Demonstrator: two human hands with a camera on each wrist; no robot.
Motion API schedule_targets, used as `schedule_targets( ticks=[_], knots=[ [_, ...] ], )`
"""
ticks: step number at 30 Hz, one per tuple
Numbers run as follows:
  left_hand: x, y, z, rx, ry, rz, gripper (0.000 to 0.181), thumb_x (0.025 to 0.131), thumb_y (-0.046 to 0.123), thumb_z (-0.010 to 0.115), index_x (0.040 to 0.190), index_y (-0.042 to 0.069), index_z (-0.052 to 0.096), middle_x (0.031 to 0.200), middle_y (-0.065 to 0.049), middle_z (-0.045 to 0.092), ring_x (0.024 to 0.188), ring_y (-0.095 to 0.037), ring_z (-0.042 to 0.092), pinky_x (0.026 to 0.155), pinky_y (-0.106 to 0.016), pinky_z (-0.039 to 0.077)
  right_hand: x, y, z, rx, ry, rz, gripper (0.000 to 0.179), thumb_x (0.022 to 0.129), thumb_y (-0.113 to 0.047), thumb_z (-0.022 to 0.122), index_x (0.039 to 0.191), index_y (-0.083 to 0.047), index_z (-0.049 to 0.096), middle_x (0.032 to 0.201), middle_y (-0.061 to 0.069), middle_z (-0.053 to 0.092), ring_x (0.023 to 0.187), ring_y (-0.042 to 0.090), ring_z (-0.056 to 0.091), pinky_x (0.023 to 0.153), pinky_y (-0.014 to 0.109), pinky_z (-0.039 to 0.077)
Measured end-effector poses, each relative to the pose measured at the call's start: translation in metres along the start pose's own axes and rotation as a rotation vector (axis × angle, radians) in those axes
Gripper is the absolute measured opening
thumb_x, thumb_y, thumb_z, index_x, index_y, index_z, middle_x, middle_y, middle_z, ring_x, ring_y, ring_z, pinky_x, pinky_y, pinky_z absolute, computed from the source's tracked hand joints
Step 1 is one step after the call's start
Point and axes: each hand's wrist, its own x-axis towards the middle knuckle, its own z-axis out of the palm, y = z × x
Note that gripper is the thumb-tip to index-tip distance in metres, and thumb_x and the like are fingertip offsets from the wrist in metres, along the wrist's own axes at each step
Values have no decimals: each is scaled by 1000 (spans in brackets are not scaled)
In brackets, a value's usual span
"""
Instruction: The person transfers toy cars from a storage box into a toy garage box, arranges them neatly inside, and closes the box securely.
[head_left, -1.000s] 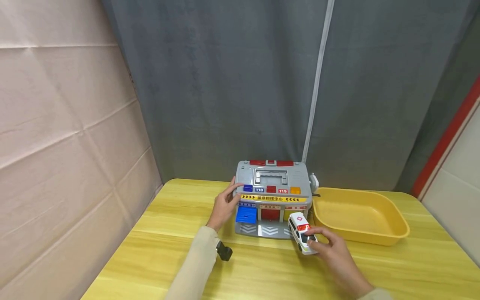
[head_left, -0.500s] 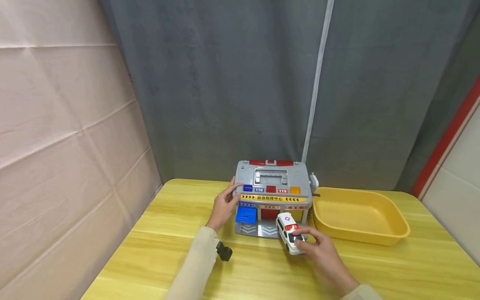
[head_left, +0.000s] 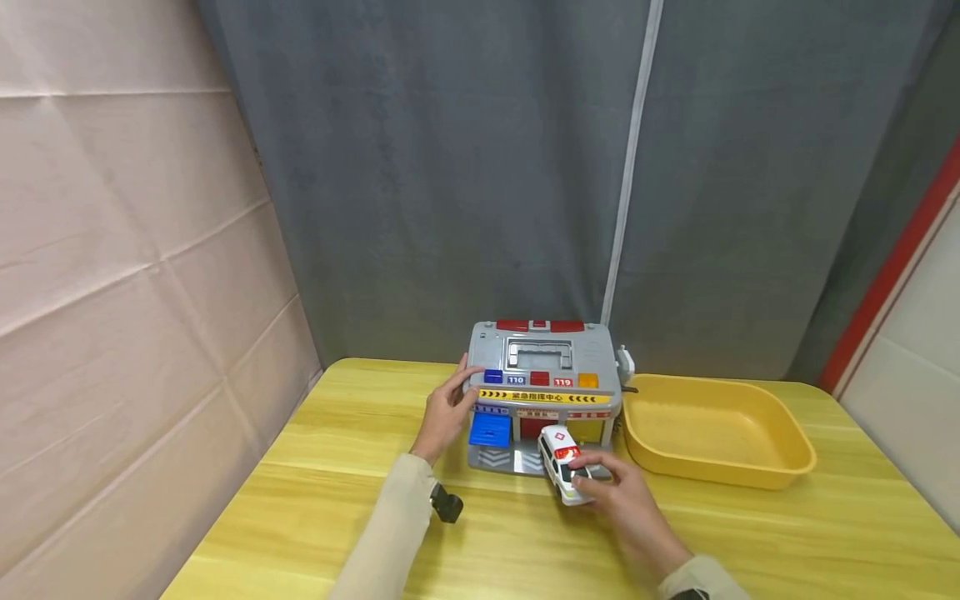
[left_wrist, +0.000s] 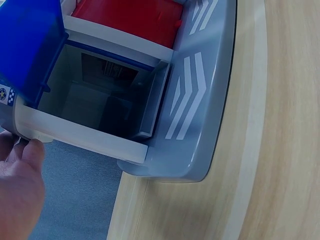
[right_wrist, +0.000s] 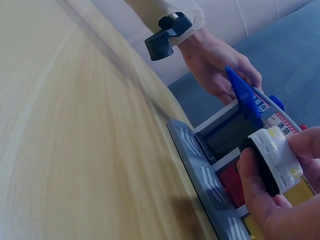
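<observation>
A grey toy emergency station (head_left: 491, 346) stands on the table, with a yellow sign band and several coloured buttons. My left hand (head_left: 444, 421) grips its left side, fingertips at the roof edge. The blue door (left_wrist: 30, 45) is swung up, and a hollow bay shows beneath it in the left wrist view. Down beside it are the red door (left_wrist: 130, 20) and a yellow door (head_left: 585, 432). My right hand (head_left: 626, 504) pinches a white toy ambulance (head_left: 557, 442) by its front end, between thumb and fingers. The ambulance is tilted, overlapping the station's grey front ramp (left_wrist: 200, 110).
To the station's right sits a yellow plastic tray (head_left: 720, 475). A small white part (head_left: 626, 364) sticks out from the station's right side. Behind the wooden table (head_left: 300, 500) hangs a grey curtain (head_left: 450, 167), and a pale cloth wall (head_left: 135, 292) closes off the left.
My right hand has carried the ambulance leftward, from before the yellow door toward the red door. The left hand keeps its place on the station, and the blue door stays raised.
</observation>
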Motion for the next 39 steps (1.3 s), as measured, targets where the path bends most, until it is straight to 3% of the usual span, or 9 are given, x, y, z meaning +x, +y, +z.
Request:
schedule_targets(
  ticks=[12,20,27,34,39],
  knots=[
    [1,-2,-1,20,-4,-1,35,102,25,54,136,25,62,168,2,24,156,-22,26,126,-39,31,7,9,20,5,-71,7,30,81,7,66,110,7,65,144,25,47,93,23,67,81,35,65],
    [0,-2,-1,23,4,25,33,103,24,55,135,22,63,168,1,25,155,-24,26,126,-42,30,10,11,37,-16,-117,-17,32,83,6,66,114,12,62,135,29,53,91,22,67,80,35,65],
    [0,1,-1,18,-2,21,34,103,23,54,136,22,62,168,-2,25,156,-22,26,126,-39,29,14,15,54,13,-148,15,32,82,6,67,114,8,64,135,30,53,94,24,66,83,37,65],
    [-1,1,-1,20,-2,21,34,103,25,55,136,22,62,168,2,25,156,-24,26,126,-42,30,20,21,74,68,-129,4,31,82,7,67,113,8,64,146,28,46,99,24,64,82,36,64],
    [0,0,0,17,-7,12,35,103,24,55,138,20,61,168,0,24,156,-24,25,127,-42,29,29,27,86,85,-54,2,27,83,5,69,110,8,65,133,21,56,93,19,63,76,30,62]
  ],
)
